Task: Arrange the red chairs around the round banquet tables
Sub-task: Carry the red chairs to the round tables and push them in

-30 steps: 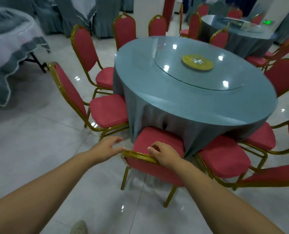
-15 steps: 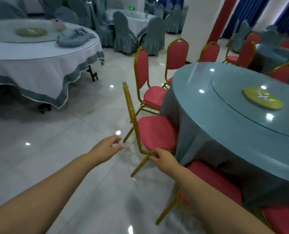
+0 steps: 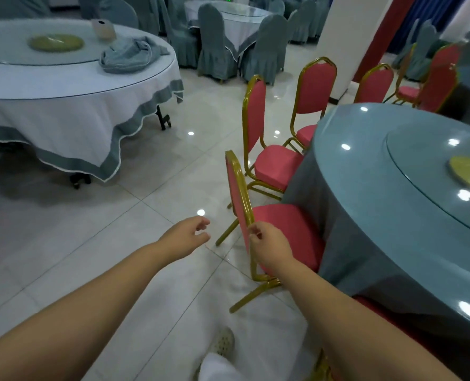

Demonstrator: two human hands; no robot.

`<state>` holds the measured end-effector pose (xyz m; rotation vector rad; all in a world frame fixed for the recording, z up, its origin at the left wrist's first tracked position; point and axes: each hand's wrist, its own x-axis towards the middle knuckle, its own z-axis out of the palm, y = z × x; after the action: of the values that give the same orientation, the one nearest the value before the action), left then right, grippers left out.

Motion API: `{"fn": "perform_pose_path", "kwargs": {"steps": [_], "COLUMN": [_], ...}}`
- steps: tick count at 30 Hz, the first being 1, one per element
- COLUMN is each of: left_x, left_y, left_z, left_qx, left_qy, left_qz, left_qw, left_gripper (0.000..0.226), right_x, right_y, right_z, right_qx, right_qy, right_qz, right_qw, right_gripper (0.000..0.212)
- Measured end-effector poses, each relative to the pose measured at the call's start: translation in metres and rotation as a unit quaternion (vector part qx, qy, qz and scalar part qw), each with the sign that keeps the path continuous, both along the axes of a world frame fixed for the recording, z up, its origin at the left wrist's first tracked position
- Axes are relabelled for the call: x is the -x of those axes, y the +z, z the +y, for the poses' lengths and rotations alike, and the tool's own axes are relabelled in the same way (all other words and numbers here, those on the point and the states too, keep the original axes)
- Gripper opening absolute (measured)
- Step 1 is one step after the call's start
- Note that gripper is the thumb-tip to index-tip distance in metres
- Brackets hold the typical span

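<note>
A round banquet table (image 3: 379,229) with a teal cloth and a glass turntable fills the right side. Red chairs with gold frames stand along its left edge. The nearest red chair (image 3: 283,229) has its seat partly under the cloth and its back toward me. My right hand (image 3: 269,246) reaches to that back, and its loosely curled fingertips touch the gold frame without wrapping it. My left hand (image 3: 187,236) hovers over the floor left of the chair, fingers relaxed, holding nothing. A second red chair (image 3: 278,166) and a third (image 3: 315,86) stand farther along.
A white-clothed round table (image 3: 63,105) with a crumpled grey cloth on it stands to the left. Grey-covered chairs (image 3: 214,42) ring a table at the back. A white pillar (image 3: 346,37) rises behind the red chairs. Glossy tiled floor lies between the tables, and my shoe (image 3: 223,342) is below.
I have turned left, away from the chair my right hand held a second ago. Both hands came off it, and my right hand now reaches the back frame of the neighbouring chair.
</note>
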<state>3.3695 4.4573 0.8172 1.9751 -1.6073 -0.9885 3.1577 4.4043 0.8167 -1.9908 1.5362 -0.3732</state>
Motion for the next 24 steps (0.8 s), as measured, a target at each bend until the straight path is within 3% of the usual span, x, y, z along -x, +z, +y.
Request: {"fn": "perform_pose_path", "kwargs": {"steps": [5, 13, 19, 24], "left_x": [-0.042, -0.059, -0.067, -0.080], "left_y": [0.013, 0.036, 0.022, 0.007], "left_z": [-0.090, -0.238, -0.324, -0.400], "left_qx": [0.016, 0.053, -0.008, -0.074], "left_qy": [0.008, -0.014, -0.170, -0.348], "left_qz": [-0.043, -0.084, -0.138, -0.161], "left_qw": [0.999, 0.995, 0.976, 0.921], "left_gripper": [0.037, 0.043, 0.078, 0.069], "right_x": [-0.044, -0.080, -0.089, -0.093], "right_y": [0.015, 0.022, 0.010, -0.007], "right_z": [-0.083, -0.192, -0.253, -0.288], "right_qx": [0.071, 0.064, 0.058, 0.009], "right_qy": [-0.028, 0.061, 0.068, 0.014], "right_qz": [-0.037, 0.010, 0.058, 0.106], "right_qw": [0.996, 0.996, 0.994, 0.994], "right_gripper": [0.025, 0.037, 0.038, 0.040]}}
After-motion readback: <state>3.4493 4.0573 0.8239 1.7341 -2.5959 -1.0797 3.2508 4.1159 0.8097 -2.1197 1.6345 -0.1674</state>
